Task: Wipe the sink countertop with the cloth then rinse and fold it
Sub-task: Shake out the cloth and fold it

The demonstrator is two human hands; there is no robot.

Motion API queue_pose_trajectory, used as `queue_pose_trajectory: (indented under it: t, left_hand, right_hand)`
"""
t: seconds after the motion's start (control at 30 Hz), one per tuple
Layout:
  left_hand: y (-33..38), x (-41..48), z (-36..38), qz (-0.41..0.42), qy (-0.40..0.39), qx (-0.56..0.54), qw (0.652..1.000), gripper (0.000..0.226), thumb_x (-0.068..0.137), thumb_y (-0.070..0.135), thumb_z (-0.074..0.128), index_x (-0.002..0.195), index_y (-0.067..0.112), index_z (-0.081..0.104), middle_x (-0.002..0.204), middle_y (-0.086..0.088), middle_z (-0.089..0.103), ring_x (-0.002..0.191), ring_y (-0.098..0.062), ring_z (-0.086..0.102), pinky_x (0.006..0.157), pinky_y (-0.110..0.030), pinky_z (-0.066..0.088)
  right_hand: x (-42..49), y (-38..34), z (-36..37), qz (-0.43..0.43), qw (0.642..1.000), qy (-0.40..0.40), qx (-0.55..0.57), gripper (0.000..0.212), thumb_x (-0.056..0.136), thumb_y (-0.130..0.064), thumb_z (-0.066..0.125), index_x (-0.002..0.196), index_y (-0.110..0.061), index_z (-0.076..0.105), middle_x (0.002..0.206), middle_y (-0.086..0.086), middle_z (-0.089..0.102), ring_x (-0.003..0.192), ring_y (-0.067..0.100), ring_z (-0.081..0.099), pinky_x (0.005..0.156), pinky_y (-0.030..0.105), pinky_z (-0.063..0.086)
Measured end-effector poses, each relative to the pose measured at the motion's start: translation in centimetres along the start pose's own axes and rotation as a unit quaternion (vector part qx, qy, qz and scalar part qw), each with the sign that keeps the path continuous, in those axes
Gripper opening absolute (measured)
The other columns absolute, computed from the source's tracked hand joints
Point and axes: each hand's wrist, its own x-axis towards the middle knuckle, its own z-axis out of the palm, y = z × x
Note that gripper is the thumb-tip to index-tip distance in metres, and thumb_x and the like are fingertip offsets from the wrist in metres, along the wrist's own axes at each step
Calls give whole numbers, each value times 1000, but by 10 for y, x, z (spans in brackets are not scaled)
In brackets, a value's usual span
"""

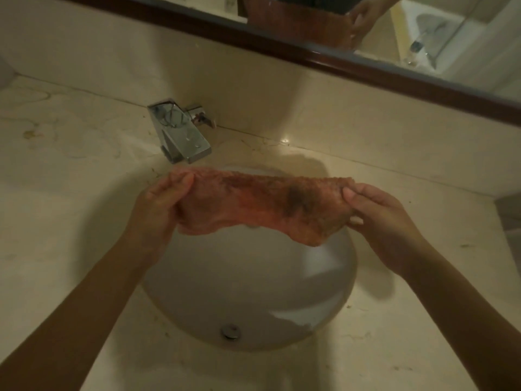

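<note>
An orange-pink cloth (262,203) with a dark stain near its middle hangs stretched above the white sink basin (253,280). My left hand (160,207) pinches the cloth's left end between thumb and fingers. My right hand (377,215) pinches its right end the same way. The cloth sags below both hands and looks doubled over. The beige marble countertop (70,193) surrounds the basin on all sides.
A square chrome faucet (180,134) stands behind the basin at the left, with no water running. The drain (230,331) lies at the basin's near side. A dark wood-framed mirror (352,63) runs along the back wall, reflecting the cloth and a hand.
</note>
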Motion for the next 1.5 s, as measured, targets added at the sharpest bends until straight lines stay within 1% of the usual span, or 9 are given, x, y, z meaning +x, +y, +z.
queue_pose_trajectory:
  t: [0.13,0.4,0.67,0.8,0.97,1.1,1.23,1.4,1.5]
  left_hand:
    - [10,0,4,27,1,15,1000,20,83,9,53,97,17,64,88,8,73,87,-8,66,79,-22,54]
    - [28,8,-7,15,-137,6,990,52,68,-4,62,113,20,52,101,3,69,92,-9,66,76,-21,55]
    - [37,15,-13,-64,-221,19,973,38,44,41,85,76,26,72,80,9,72,78,-6,67,69,-24,56]
    - [37,12,7,-35,-163,-18,986,9,65,24,70,74,25,65,67,12,68,62,-1,63,58,-18,52]
    - [47,6,27,44,-127,19,991,24,92,5,46,81,25,54,66,15,69,61,2,62,56,-14,50]
    - [57,16,25,78,-138,18,987,22,85,8,58,71,25,63,77,13,71,79,-4,63,74,-19,49]
    - [55,16,21,89,-132,48,986,12,73,20,72,75,30,67,112,-4,62,110,-17,55,95,-25,44]
    - [43,-5,42,39,-148,120,981,16,75,18,73,72,27,60,70,17,69,70,3,62,70,-20,48]
    - [29,-20,74,65,-84,172,979,26,86,-4,54,76,20,53,61,14,67,58,4,60,60,-14,53]
  right_hand:
    - [0,0,7,39,991,0,131,43,76,-32,62,109,-7,62,95,4,67,86,15,64,73,30,53]
    - [-13,-1,16,146,914,19,378,44,53,-1,70,84,-21,47,85,10,72,69,21,70,60,29,58]
    - [-42,-3,14,4,966,195,171,16,86,-4,53,76,-16,56,71,-1,63,71,13,56,66,26,50]
    - [-62,-1,9,-22,965,252,73,23,86,3,54,73,-16,58,70,1,62,64,15,55,60,29,51]
    - [-83,-5,4,1,949,306,74,17,79,-2,66,88,-15,62,76,4,62,55,5,60,47,20,49]
    - [-92,-11,-9,-7,969,237,66,52,61,-11,78,111,-12,63,93,3,66,80,9,64,68,16,53]
    - [-92,-24,-26,-29,918,233,-321,30,83,-7,66,113,-8,65,95,3,65,87,17,62,74,21,52]
    - [-89,-30,-76,-91,849,222,-471,16,83,-21,66,67,-16,63,85,17,61,99,35,53,82,38,41]
    - [-92,-27,-107,-60,906,189,-374,23,88,-20,61,70,-6,57,79,23,63,80,37,60,78,44,48]
